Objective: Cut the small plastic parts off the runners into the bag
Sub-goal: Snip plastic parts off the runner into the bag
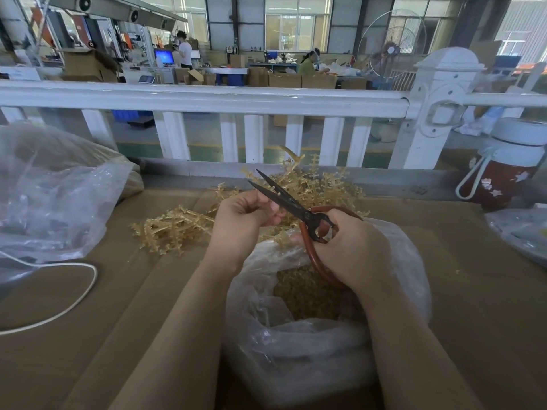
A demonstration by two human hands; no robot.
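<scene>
My right hand grips the red-brown handles of black scissors, whose blades stand slightly apart and point up-left. My left hand is curled beside the blades, fingers closed on something small that I cannot make out. Both hands hover over the mouth of a clear plastic bag holding many small amber parts. Amber plastic runners lie in a heap left of the hands, and more runners are piled behind the scissors.
The work surface is brown cardboard. A large crumpled clear bag sits at the left with a white cord looping in front of it. A red bottle with a white lid stands at the right. A white railing runs behind.
</scene>
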